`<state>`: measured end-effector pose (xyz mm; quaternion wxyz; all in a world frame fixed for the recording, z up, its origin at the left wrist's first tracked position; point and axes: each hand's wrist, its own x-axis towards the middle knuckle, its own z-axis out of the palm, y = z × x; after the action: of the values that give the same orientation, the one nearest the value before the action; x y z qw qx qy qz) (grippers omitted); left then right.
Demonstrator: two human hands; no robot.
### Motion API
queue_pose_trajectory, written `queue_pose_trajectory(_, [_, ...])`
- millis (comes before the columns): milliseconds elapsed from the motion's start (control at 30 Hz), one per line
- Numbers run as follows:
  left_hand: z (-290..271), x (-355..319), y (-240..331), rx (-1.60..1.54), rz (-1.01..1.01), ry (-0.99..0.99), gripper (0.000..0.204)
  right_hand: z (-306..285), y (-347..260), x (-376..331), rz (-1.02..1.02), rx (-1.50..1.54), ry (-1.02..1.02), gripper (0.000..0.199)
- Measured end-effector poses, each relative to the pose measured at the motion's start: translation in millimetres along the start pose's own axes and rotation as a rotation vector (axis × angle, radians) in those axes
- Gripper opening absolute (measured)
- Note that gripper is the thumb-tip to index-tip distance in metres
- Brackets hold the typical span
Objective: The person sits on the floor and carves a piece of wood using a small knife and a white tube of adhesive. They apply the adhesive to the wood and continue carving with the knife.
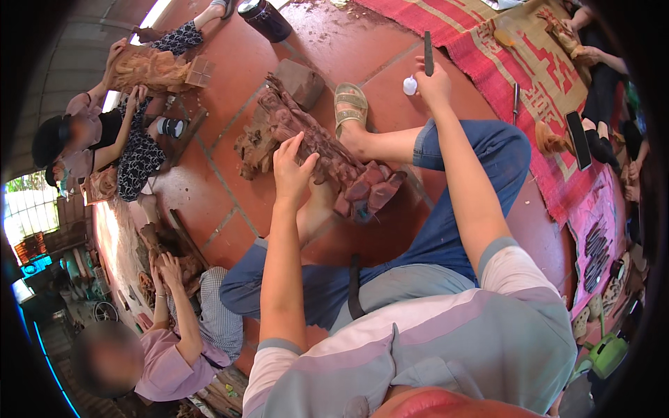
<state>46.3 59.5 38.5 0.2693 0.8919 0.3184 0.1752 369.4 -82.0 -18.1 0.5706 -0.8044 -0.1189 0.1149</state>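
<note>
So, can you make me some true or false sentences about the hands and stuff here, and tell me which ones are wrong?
1. The left hand is nearer the reddish-brown wood carving than the right hand is. True.
2. The right hand holds nothing. False: it holds a narrow dark tool.
3. A strappy sandal is on the person's foot. True.
4. The person's jeans are yellow. False: they are blue.

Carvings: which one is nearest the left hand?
The dark reddish-brown carving at the centre, with the left hand against it. The upper-left carving and upper-right carving are paler and well away from that hand.
</note>
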Motion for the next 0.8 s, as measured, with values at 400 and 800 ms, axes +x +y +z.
queue_pose_trajectory(400, [3, 1, 6, 0.019, 0.001, -0.020, 0.056, 65, -17, -157, 0.012, 0.046, -0.566, 0.025])
queue_pose_trajectory(800, [18, -11, -2, -0.099, -0.015, 0.115, 0.056, 80, -11, -157, -0.089, 0.051, -0.541, 0.028])
